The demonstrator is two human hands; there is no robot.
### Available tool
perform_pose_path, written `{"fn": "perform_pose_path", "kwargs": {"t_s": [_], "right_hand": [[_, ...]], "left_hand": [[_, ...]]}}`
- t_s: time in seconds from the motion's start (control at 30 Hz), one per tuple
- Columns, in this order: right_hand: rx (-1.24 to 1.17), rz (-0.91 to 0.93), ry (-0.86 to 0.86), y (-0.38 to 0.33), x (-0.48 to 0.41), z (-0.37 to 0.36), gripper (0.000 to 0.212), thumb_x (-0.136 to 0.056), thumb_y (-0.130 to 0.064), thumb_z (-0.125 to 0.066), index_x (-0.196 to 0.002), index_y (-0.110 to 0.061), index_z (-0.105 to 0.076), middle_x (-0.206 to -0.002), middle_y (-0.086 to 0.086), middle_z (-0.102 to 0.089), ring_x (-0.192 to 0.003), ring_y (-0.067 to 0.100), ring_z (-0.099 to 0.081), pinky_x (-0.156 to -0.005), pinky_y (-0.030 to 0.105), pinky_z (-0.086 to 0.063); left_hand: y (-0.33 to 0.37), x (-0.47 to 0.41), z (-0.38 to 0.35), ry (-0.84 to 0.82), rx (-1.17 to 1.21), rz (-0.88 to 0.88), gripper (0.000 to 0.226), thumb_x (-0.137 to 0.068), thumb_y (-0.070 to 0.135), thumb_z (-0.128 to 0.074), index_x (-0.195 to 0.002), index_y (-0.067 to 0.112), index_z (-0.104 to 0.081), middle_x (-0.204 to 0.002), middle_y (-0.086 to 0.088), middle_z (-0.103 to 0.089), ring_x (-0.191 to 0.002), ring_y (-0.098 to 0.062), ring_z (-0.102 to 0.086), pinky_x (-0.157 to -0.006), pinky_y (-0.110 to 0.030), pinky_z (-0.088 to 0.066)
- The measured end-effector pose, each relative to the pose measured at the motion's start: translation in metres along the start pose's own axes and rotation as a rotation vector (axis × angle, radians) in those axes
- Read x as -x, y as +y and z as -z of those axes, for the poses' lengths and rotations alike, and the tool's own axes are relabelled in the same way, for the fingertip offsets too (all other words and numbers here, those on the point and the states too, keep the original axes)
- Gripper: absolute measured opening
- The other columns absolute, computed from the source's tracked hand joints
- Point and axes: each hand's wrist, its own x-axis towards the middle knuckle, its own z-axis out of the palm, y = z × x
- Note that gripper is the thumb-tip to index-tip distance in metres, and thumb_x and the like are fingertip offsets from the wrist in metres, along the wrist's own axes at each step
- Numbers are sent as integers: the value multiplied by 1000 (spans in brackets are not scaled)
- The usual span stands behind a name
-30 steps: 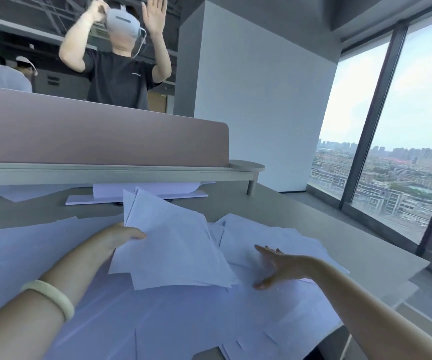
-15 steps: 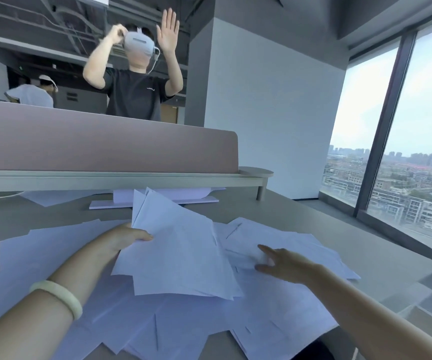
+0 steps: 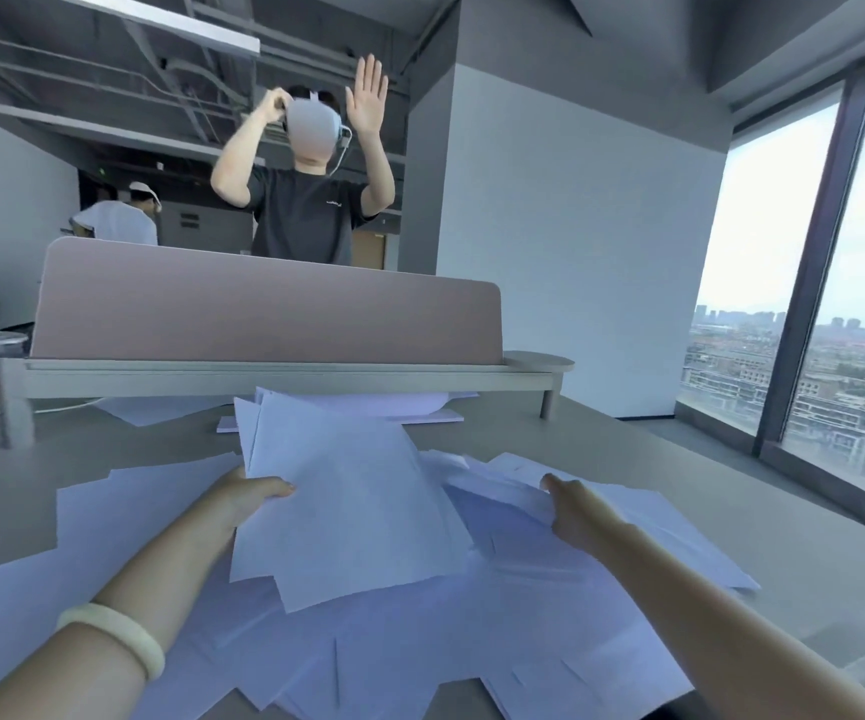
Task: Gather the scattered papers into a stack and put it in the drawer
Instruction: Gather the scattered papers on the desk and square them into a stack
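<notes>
The left hand (image 3: 251, 493) clamps the held sheaf (image 3: 352, 506) at its left edge, thumb on top and the other fingers hidden beneath. The sheaf is tilted, far edge raised, its long axis running away from the person. The right hand (image 3: 575, 511) lies just right of the sheaf, forefinger extended onto the loose papers (image 3: 601, 605) and gripping nothing visible. These papers are spread to the right of, below and to the left of the sheaf, overlapping at mixed angles on the desk (image 3: 731, 485). The nearest uncollected sheets lie right of the sheaf, under the right hand, so that hand is judged better placed to feed them across. The drawer is not in view. Beyond the sheaf stands the divider panel (image 3: 264, 309).
</notes>
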Motion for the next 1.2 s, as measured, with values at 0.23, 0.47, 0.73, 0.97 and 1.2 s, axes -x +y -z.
{"fn": "perform_pose_path", "kwargs": {"t_s": [0.23,0.47,0.73,0.97,1.2], "right_hand": [[-77,48,-50,-62,-8,30,37,-92,-2,-40,-128,1,-37,-74,3,-39,-70,22,-46,-49,25,-26],[-881,235,-619,-139,13,34,84,-92,-45,-54,-152,-25,1,-142,10,-48,-117,29,-57,-89,37,-53],[-117,232,-439,-138,7,-21,75,-93,-63,-27,-153,-28,0,-162,-6,-2,-150,22,2,-120,49,-4],[-665,339,-531,-179,14,-20,77,-94,-55,-41,-151,-34,6,-161,-7,-6,-148,15,-14,-112,29,-23],[-924,-1,-22,-111,-30,-32,93,-72,-42,-76,-145,-16,-25,-143,3,-40,-131,24,-43,-105,37,-41]], "left_hand": [[-6,15,-6,52,27,31,45,-52,6,-63,-97,2,-60,-89,-13,-61,-77,-27,-57,-71,-28,-42],[-13,16,-21,16,21,116,49,-94,34,-55,-135,8,-49,-131,-13,-55,-119,-28,-52,-100,-32,-39],[-14,21,-16,-99,-22,120,65,-72,46,-75,-126,15,-55,-117,-5,-59,-106,-19,-54,-89,-27,-37],[-29,12,-18,-227,-63,-99,64,-59,-3,-75,-120,8,-61,-111,-5,-70,-100,-16,-65,-71,-13,-49],[-24,15,-13,-149,-13,-111,67,-53,6,-69,-119,13,-58,-110,-5,-69,-107,-25,-64,-84,-27,-49]]}}
